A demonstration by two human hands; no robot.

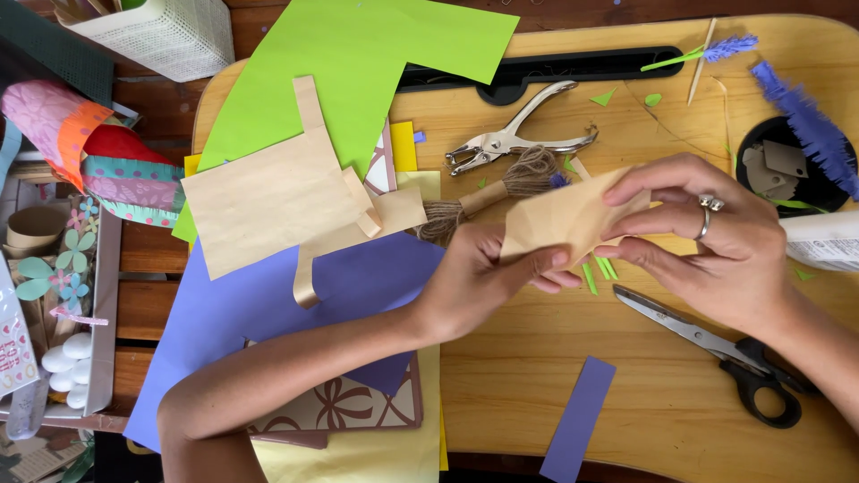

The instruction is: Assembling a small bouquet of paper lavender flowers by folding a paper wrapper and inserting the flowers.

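Looking down from the head camera, I take the black-handled scissors as my landmark; they lie closed on the wooden bench, near the right forearm. Nearest me, just left of the scissors, a purple paper strip lies flat. Above the scissors, both hands meet on a small piece of tan kraft paper. The left hand pinches its lower left edge between thumb and fingers; the right hand, wearing a ring, grips its right end with the fingertips closed on it. The paper is lifted off the bench and creased. I judge the paper thin enough that an uneven pull between the two hands could tear it or set the crease crooked. Thin green paper slivers lie under the hands, up-left of the scissors, and could get swept off by a wrist. Farther up-left of the scissors, a spool of jute twine and a metal hole punch sit close to the hands; I think a nudge could roll the twine. Far left of the scissors, sheets of purple paper, a larger kraft cut-out and green paper overlap loosely and could slide. Up-right of the scissors lies a purple paper flower sprig.
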